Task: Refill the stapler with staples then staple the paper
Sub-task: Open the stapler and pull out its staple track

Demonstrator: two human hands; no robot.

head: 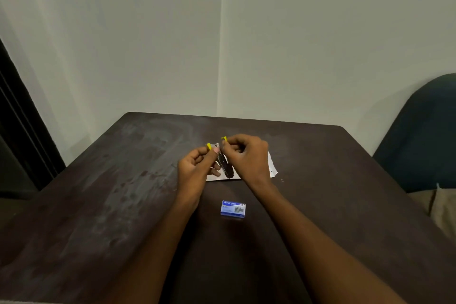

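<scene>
- Two hands, left hand and right hand, are gripping the black stapler, fingers curled closed.
- Paper is lying beneath, partly hidden.
- Blue staple box is sitting nearer, on the dark table.

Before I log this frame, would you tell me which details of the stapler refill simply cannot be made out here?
- Stapler, head view: mostly covered by the left hand and right hand; whether staples are loaded cannot be told.
- Paper: largely hidden under the hands and stapler; any print is unreadable.
- Staple box: lettering too small and blurred; open or closed is unclear.
- Chair: cut off by the right edge.
</scene>
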